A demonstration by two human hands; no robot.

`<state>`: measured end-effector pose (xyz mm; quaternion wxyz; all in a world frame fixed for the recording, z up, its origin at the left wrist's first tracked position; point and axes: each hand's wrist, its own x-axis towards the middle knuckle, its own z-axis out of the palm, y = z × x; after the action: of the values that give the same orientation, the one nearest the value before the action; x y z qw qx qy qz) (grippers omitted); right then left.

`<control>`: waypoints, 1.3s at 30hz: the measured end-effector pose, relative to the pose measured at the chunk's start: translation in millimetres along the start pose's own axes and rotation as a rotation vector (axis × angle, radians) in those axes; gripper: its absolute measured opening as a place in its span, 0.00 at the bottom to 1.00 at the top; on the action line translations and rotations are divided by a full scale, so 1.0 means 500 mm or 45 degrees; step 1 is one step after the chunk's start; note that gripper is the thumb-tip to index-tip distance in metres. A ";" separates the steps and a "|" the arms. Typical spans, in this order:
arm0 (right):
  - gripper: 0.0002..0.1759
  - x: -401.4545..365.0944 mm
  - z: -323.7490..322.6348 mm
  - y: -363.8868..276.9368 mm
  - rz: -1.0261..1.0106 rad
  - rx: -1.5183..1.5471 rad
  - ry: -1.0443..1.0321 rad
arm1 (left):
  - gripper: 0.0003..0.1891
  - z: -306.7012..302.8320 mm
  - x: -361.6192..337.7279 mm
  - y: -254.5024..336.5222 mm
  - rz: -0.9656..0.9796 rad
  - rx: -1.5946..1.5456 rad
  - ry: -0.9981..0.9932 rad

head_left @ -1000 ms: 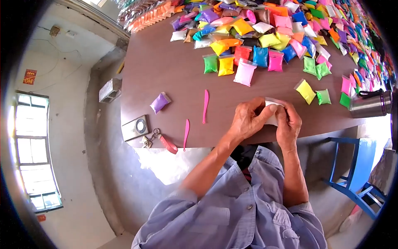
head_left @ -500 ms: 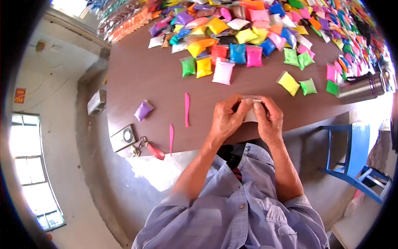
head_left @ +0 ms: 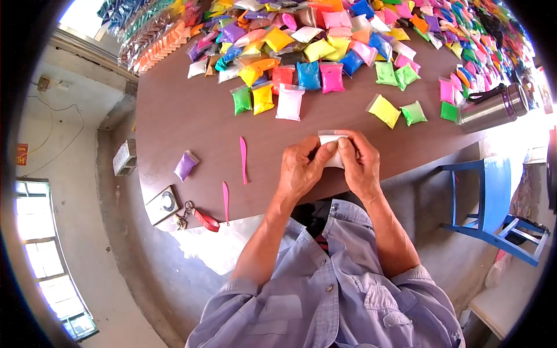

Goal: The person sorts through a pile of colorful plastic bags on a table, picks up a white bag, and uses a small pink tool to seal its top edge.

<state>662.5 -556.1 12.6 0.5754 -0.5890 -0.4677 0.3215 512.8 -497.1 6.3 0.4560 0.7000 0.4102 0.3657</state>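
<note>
Between my two hands is a small white packet [head_left: 333, 137] with a clear top strip, held over the table's near edge. My left hand [head_left: 303, 166] grips its left side, thumb pressed on the front. On the other side, my right hand [head_left: 361, 162] pinches it with the thumb close to the left one. Both hands partly cover the packet. Left of them lie two pink plastic clay knives [head_left: 243, 160]. A purple packet [head_left: 186, 166] rests farther left. Beyond my hands sit a pale pink packet [head_left: 289, 102] and a yellow packet [head_left: 384, 111].
A large heap of coloured packets [head_left: 319, 49] covers the far side of the brown table [head_left: 203, 116]. A steel flask [head_left: 493, 109] lies at the right. Keys with a red strap [head_left: 206, 220] and a silver-and-black device [head_left: 163, 204] lie front left. A blue chair [head_left: 493, 197] stands at right.
The white packet has come upright, so its clear strip and white face now show above my thumbs. My hands stay closed on it. The whole view has shifted slightly.
</note>
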 end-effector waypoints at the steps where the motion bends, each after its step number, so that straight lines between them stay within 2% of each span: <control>1: 0.08 -0.002 0.000 0.005 -0.015 0.064 0.024 | 0.15 -0.001 0.002 0.011 0.004 0.008 -0.020; 3: 0.09 -0.004 0.001 0.017 -0.031 0.128 0.048 | 0.15 -0.001 0.002 0.039 0.013 0.025 -0.055; 5: 0.09 -0.007 -0.002 0.026 0.078 0.180 0.094 | 0.16 0.000 0.002 0.055 0.021 0.044 -0.089; 8: 0.10 -0.005 0.006 0.023 0.004 0.167 0.165 | 0.15 0.003 0.004 0.057 -0.006 0.077 -0.101; 10: 0.11 -0.002 0.010 0.019 -0.013 0.159 0.161 | 0.15 -0.003 0.002 0.050 -0.047 0.167 -0.092; 12: 0.11 0.002 0.009 0.016 -0.030 0.152 0.154 | 0.16 0.007 0.000 0.026 -0.021 0.097 -0.046; 15: 0.12 0.004 0.007 0.015 -0.047 0.090 0.090 | 0.20 0.007 -0.001 -0.006 0.013 0.073 -0.026; 22: 0.11 -0.004 0.001 0.014 0.161 0.346 0.128 | 0.17 -0.001 0.003 0.057 -0.048 0.059 -0.138; 27: 0.11 0.000 -0.003 0.026 -0.039 0.145 0.096 | 0.16 0.001 0.001 0.032 -0.067 0.030 -0.102; 34: 0.10 -0.003 0.000 0.011 0.043 0.175 0.068 | 0.18 -0.011 0.004 0.026 -0.072 0.053 -0.135; 37: 0.09 -0.002 0.001 0.009 0.010 0.163 0.080 | 0.14 -0.005 0.001 0.033 -0.066 -0.066 -0.108; 39: 0.08 -0.007 0.006 0.027 -0.048 0.172 0.095 | 0.12 -0.002 0.002 0.035 -0.202 -0.229 -0.093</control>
<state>661.2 -556.9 -1.6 0.6368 -0.5515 -0.4340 0.3193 516.4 -500.0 23.1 0.5588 0.6346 0.4130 0.3382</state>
